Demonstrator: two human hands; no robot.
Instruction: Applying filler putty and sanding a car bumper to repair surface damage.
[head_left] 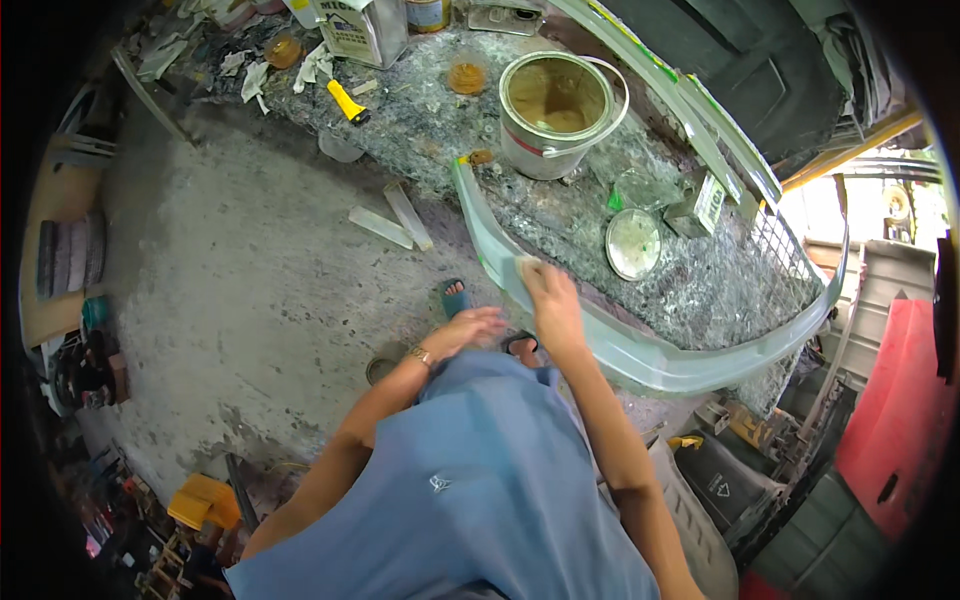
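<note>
A long, curved, pale green strip-like panel (655, 362), apparently a vehicle trim piece, runs along the near edge of the workbench. My right hand (550, 300) presses on its left part, fingers bent together over a small pale pad (525, 264) that is mostly hidden beneath them. In front of my body, my left hand (472, 328) is held in the air with its fingers stretched out, slightly blurred. It holds nothing and is apart from the panel.
On the stained workbench (440, 130) stand an open metal bucket (530, 150), a round lid (633, 244), a small box (697, 207) and a yellow-handled scraper (346, 102). Wooden blocks (381, 227) lie on the concrete floor. A red panel (900, 410) stands at right.
</note>
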